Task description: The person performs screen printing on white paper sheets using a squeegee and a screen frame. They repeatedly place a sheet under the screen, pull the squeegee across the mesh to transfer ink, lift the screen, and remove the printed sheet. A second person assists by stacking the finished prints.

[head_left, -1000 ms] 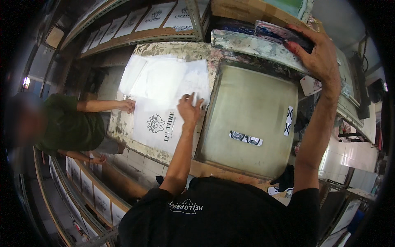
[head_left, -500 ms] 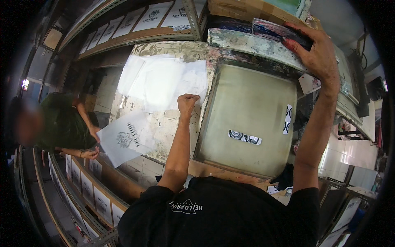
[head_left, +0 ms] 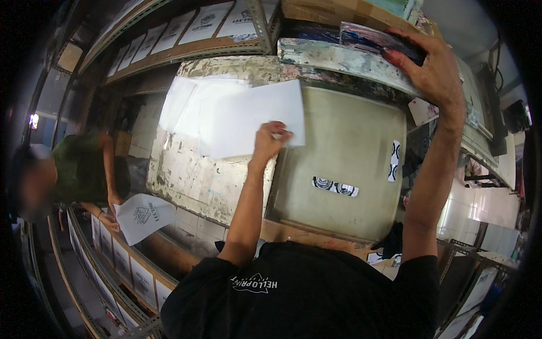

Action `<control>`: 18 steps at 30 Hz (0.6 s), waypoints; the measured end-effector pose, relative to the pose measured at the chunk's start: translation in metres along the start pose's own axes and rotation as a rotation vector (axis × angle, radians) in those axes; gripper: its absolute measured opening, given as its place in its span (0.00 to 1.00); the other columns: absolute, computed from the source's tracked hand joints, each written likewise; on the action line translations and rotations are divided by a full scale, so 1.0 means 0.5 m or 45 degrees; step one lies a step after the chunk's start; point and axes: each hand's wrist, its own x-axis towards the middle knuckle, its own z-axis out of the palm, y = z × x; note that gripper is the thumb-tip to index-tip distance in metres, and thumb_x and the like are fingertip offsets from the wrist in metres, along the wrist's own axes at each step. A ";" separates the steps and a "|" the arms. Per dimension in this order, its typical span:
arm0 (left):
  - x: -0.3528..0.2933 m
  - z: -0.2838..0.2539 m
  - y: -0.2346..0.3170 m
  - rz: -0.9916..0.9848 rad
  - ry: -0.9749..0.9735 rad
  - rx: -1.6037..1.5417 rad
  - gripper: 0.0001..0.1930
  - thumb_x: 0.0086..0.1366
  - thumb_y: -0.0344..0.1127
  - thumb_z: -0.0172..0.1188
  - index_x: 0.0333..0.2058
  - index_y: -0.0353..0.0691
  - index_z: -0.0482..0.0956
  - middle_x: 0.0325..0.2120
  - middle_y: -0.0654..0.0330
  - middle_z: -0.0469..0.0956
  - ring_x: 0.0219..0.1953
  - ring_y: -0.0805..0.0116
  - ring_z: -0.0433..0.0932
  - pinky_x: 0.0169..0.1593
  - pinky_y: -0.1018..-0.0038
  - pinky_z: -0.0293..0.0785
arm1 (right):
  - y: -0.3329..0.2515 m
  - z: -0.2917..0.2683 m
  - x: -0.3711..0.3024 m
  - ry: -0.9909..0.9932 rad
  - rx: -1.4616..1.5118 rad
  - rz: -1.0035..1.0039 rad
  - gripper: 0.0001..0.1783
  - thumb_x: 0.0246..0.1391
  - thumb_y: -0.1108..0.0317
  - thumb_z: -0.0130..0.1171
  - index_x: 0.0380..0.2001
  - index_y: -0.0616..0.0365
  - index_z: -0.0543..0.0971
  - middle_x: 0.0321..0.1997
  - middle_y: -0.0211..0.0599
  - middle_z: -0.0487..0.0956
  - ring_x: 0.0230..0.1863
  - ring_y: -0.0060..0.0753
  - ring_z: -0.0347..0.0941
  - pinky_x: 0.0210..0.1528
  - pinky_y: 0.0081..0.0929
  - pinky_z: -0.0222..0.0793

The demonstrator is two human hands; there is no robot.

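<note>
- Left hand (head_left: 270, 140) is closing its fingers on the edge of a blank white paper sheet (head_left: 248, 118), pinching it near the sheet's lower right corner.
- The white paper sheet is lying tilted over the paint-stained, off-white printing desk (head_left: 192, 181); its right edge is overlapping the frame of the screen (whether it is fully flat or partly lifted, I cannot tell).
- More white sheets (head_left: 180, 101) are sitting under and to the left of it, at the far part of the desk.
- Right hand (head_left: 432, 70) is reaching up and gripping the dark handle of a squeegee (head_left: 372, 39) at the far rail of the screen, fingers wrapped over the top, red ink showing on the fingertips.
- The large olive-green mesh printing screen (head_left: 344, 158) in its wooden frame is lying just right of the desk surface, between the two forearms; small black-and-white taped patches (head_left: 335, 186) are showing on the mesh.
- The far rail (head_left: 339, 59) is smeared with many colours of dried ink.
- Another person in a dark green shirt (head_left: 76, 169) is standing at the left, holding a white printed sheet (head_left: 142, 216) with a dark emblem, well apart from the desk sheet.
- Metal racks (head_left: 186, 34) above and at lower left are carrying rows of printed sheets laid out singly.
</note>
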 end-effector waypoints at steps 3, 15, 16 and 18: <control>-0.038 0.079 0.022 0.169 -0.096 0.436 0.22 0.61 0.56 0.63 0.48 0.50 0.85 0.61 0.59 0.72 0.68 0.48 0.59 0.67 0.44 0.52 | 0.008 0.002 -0.003 0.040 -0.030 -0.039 0.23 0.50 0.54 0.70 0.49 0.47 0.84 0.43 0.44 0.85 0.42 0.40 0.82 0.47 0.32 0.73; -0.019 0.403 0.169 0.629 -0.493 0.561 0.32 0.64 0.53 0.58 0.66 0.56 0.66 0.73 0.55 0.49 0.74 0.43 0.37 0.71 0.37 0.27 | -0.027 -0.021 0.010 -0.084 0.165 0.105 0.25 0.46 0.54 0.71 0.43 0.61 0.85 0.42 0.49 0.85 0.46 0.47 0.80 0.53 0.34 0.73; -0.022 0.409 0.178 0.625 -0.523 0.574 0.32 0.65 0.54 0.58 0.66 0.56 0.66 0.73 0.55 0.48 0.75 0.44 0.37 0.71 0.37 0.28 | -0.027 -0.022 0.009 -0.093 0.199 0.128 0.25 0.46 0.54 0.71 0.43 0.61 0.85 0.42 0.49 0.84 0.45 0.47 0.81 0.52 0.33 0.73; -0.034 0.414 0.191 0.608 -0.578 0.606 0.32 0.65 0.55 0.57 0.67 0.57 0.66 0.73 0.56 0.46 0.75 0.44 0.36 0.71 0.37 0.28 | -0.025 -0.018 0.008 -0.084 0.126 0.109 0.24 0.46 0.54 0.71 0.42 0.60 0.85 0.42 0.49 0.85 0.45 0.46 0.81 0.51 0.33 0.73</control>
